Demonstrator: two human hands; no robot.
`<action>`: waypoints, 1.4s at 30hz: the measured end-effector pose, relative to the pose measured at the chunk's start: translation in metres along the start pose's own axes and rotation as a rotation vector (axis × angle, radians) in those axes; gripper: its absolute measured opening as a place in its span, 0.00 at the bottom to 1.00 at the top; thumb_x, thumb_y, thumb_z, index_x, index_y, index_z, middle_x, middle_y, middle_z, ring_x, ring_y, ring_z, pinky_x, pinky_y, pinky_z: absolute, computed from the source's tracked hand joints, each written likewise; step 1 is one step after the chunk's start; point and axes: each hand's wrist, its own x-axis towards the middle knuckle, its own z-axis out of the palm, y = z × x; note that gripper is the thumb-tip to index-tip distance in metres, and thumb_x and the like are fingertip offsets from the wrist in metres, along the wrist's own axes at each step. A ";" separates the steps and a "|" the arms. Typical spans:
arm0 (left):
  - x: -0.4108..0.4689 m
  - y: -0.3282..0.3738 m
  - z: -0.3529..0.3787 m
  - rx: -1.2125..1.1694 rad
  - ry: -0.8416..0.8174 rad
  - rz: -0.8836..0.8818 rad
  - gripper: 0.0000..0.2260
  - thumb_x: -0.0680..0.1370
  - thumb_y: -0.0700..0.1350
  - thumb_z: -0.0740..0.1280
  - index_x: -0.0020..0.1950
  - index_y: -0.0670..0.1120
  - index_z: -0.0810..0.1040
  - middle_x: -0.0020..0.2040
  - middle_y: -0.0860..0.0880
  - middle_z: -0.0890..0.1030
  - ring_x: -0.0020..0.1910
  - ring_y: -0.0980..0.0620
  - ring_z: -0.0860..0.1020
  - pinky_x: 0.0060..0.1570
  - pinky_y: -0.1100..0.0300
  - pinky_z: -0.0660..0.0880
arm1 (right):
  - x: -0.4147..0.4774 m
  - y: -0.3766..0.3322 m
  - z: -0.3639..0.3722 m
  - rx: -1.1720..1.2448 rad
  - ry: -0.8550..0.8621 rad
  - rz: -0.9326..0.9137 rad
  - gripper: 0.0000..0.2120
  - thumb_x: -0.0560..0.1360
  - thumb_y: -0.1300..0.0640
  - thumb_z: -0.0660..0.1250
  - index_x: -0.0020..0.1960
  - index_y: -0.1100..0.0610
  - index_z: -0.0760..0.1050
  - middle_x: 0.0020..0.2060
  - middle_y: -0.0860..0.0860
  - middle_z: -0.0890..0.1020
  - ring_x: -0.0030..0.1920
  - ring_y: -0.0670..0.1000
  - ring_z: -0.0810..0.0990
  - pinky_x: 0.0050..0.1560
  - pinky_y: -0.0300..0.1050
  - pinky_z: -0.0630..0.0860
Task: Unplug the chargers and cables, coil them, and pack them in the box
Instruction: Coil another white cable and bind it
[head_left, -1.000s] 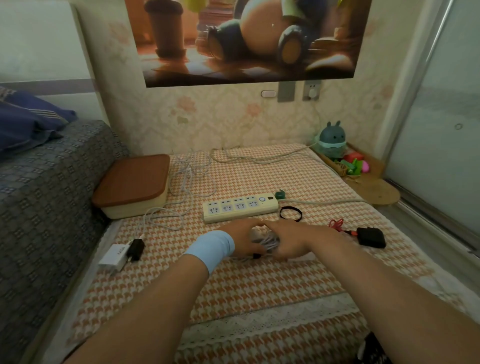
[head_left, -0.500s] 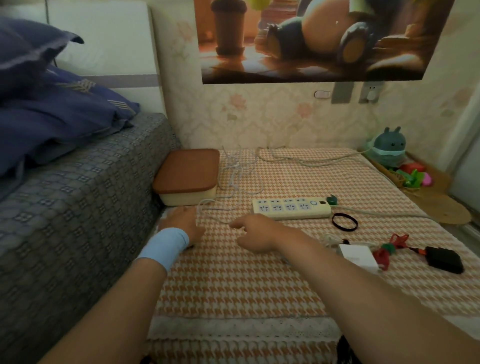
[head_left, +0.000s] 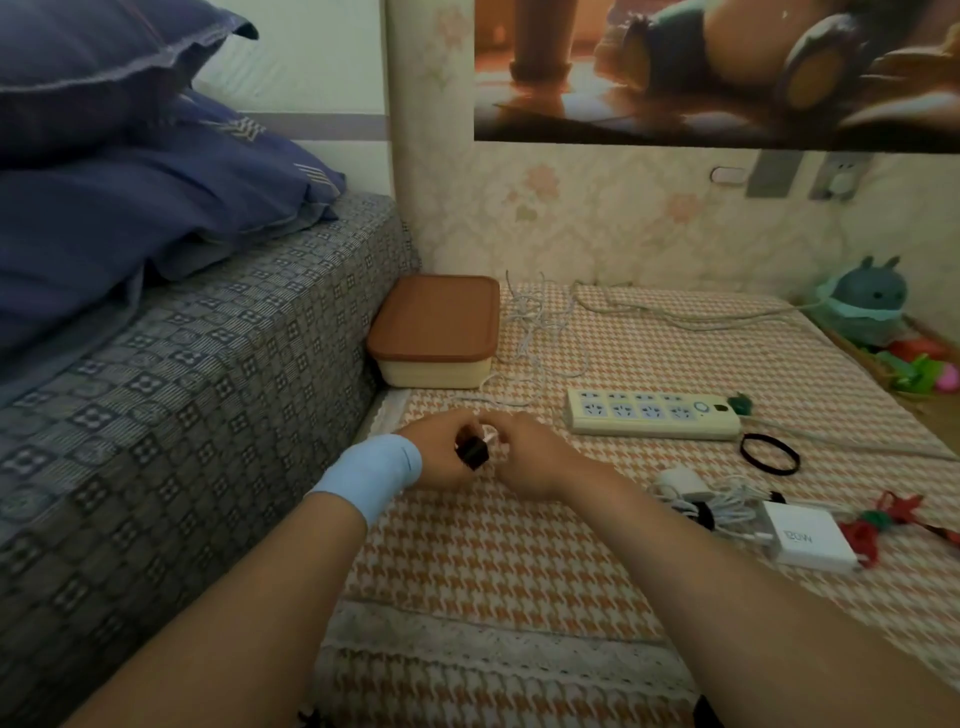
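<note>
Two hands meet low over the checked cloth (head_left: 467, 566), near the box. The left hand (head_left: 441, 449), with a blue wristband (head_left: 371, 475), curls its fingers round a black adapter (head_left: 472, 452), part of which is hidden in the palm. The right hand (head_left: 524, 460) pinches a small white piece (head_left: 488, 434) right against the adapter; blur and the fingers hide what it is. A thin white cable (head_left: 540, 332) lies loose beside the box (head_left: 436, 322), which sits shut under its brown lid against the bed (head_left: 208, 415). Where that cable ends cannot be told. At right, a white charger (head_left: 808, 535) lies beside a coiled bundle (head_left: 727, 501), partly behind the right forearm. Red and green ties (head_left: 883, 517) next to them are cut off by the frame edge. The charger reads "120W", seen upside down. Markings on the power strip (head_left: 649, 415) are too small to read. A black band (head_left: 769, 453) lies just beside it.
</note>
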 end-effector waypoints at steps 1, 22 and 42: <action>-0.002 0.002 -0.004 -0.049 -0.035 0.015 0.14 0.74 0.42 0.69 0.57 0.51 0.72 0.56 0.48 0.77 0.49 0.48 0.76 0.48 0.53 0.76 | -0.001 0.005 -0.002 -0.064 0.034 -0.010 0.29 0.78 0.59 0.66 0.76 0.42 0.64 0.67 0.57 0.72 0.58 0.58 0.77 0.51 0.52 0.76; -0.001 0.057 0.019 0.047 -0.158 -0.004 0.14 0.78 0.55 0.67 0.57 0.48 0.81 0.52 0.50 0.82 0.51 0.48 0.80 0.56 0.52 0.77 | -0.051 0.030 -0.054 -0.241 -0.053 0.031 0.26 0.74 0.65 0.64 0.66 0.44 0.78 0.72 0.52 0.70 0.74 0.57 0.65 0.59 0.54 0.74; -0.023 0.062 -0.031 -1.543 0.129 -0.004 0.18 0.83 0.53 0.59 0.35 0.46 0.70 0.24 0.54 0.58 0.20 0.57 0.56 0.19 0.66 0.59 | -0.079 0.013 -0.104 0.807 0.010 -0.052 0.16 0.83 0.56 0.63 0.42 0.62 0.81 0.30 0.54 0.82 0.40 0.58 0.81 0.46 0.44 0.79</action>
